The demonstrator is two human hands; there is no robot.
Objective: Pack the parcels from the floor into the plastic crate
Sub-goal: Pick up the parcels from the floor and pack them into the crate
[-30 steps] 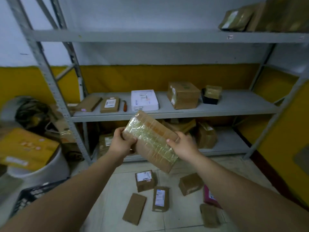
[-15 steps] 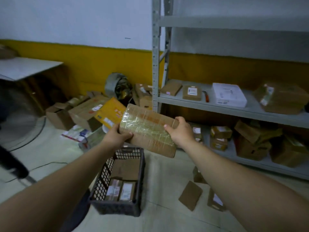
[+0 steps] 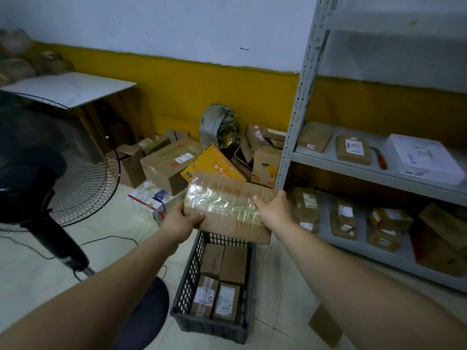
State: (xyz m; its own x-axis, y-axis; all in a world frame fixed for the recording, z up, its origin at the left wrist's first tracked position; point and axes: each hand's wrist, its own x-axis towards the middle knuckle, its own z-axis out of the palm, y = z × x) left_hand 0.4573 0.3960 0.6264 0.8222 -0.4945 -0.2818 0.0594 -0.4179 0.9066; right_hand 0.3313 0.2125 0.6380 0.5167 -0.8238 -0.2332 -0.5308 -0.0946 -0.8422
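A person holds a tape-wrapped parcel in the air over the far end of the crate, left hand grasping its near left corner and right hand its right edge, thumbs on top and the fingers curled beneath, mostly out of sight. The parcel hangs tilted, clear of the crate's rim, not yet lowered. Four parcels already lie flat in the crate in two rows, covering most of its bottom, so this one looks set to go on top as a second layer. At least one more parcel lies on the floor just right of the crate, partly behind the right arm; whether others wait there cannot be told, since the arms hide much of the floor. The job seems well under way but unfinished, with this parcel to set down and the floor to clear
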